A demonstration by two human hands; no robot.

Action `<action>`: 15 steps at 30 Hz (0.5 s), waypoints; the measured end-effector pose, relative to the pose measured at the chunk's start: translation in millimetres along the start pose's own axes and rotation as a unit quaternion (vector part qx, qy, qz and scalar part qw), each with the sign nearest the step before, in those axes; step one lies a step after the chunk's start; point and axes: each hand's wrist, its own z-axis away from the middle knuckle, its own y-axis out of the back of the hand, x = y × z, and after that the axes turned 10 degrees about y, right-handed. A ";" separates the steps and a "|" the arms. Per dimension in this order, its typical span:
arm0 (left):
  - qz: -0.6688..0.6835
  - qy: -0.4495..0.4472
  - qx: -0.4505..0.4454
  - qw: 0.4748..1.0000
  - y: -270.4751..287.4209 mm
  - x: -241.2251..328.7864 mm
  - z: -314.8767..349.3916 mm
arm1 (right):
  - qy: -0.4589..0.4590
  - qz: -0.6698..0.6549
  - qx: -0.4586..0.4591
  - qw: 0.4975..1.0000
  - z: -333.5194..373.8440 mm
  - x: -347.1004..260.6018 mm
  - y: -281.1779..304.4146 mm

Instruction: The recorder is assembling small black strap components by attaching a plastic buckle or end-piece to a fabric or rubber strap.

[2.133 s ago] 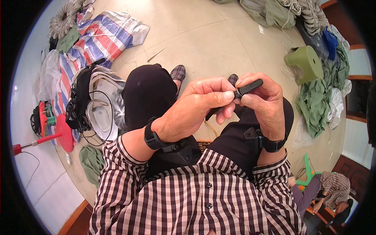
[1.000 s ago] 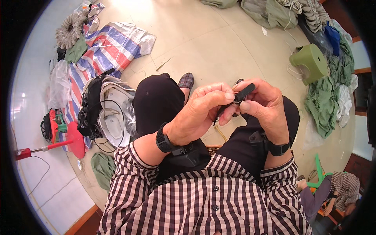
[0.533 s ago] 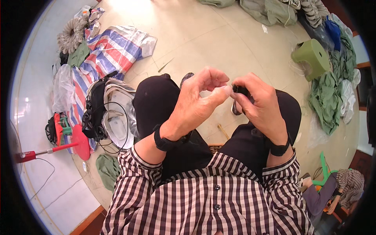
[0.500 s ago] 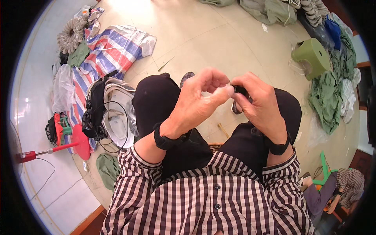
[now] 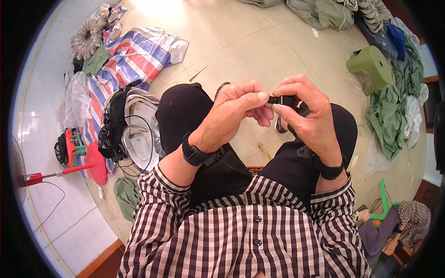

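Above my knees, both hands meet at a small black strap-like piece (image 5: 281,100) with a thin light-coloured bar across it. My left hand (image 5: 236,106) pinches its left end between thumb and fingers. From the other side my right hand (image 5: 308,106) grips the wider dark part with its thumb and curled fingers. Part of the piece is covered by my fingers, so its exact kind does not show. Each of my wrists carries a black band (image 5: 193,150).
Left are a black bag with cables (image 5: 111,125), a white-lined bag (image 5: 138,141), a striped woven sheet (image 5: 139,51) and a red fan base (image 5: 96,163). On the right stand a green stool (image 5: 371,69) and green cloth (image 5: 387,123). Another person (image 5: 389,227) sits at lower right.
My left thumb and fingers have closed onto the black piece's left end. More of the piece now shows between my hands, and my right fingers have shifted around it.
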 end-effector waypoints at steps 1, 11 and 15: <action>0.033 0.024 -0.009 0.999 0.4 0.0 0.2 | -0.001 0.001 -0.002 1.000 0.3 0.1 0.0; -0.017 0.067 0.001 0.998 -2.5 14.3 9.6 | 0.110 0.045 -0.044 0.992 1.3 3.5 -1.3; -0.044 0.054 -0.018 0.997 0.3 12.5 9.4 | 0.108 0.014 -0.050 0.993 3.1 5.2 -2.8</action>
